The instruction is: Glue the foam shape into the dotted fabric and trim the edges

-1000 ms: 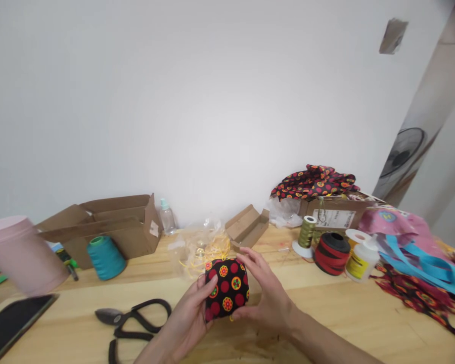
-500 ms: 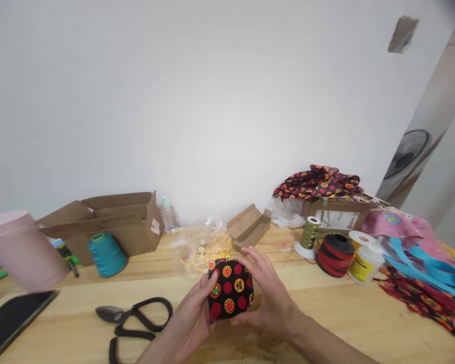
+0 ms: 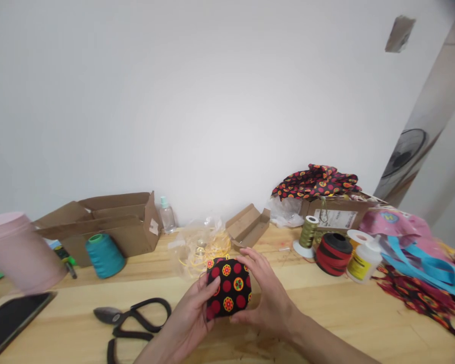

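A small black fabric pouch (image 3: 229, 288) with red dots and orange-yellow flower prints is held over the near middle of the table. My left hand (image 3: 197, 308) grips its left side, thumb lying on the front face. Around the right side curves my right hand (image 3: 267, 293), its fingers at the top corner and its thumb by the lower edge. A bit of yellow cord shows at the pouch's top. Black-handled scissors (image 3: 132, 318) lie on the table to the left of my left hand.
Behind the pouch are a plastic bag with yellow cord (image 3: 200, 247) and a small open carton (image 3: 248, 227). Leftward stand a teal thread cone (image 3: 104, 255), a cardboard box (image 3: 136, 232), a pink bin (image 3: 23, 253) and a phone (image 3: 15, 323). Rightward are ribbon spools (image 3: 333, 255) and a glue bottle (image 3: 364, 263).
Both hands keep hold of the pouch, almost unmoved. My left thumb has slid slightly rightward over its front. The whole view has shifted a little.
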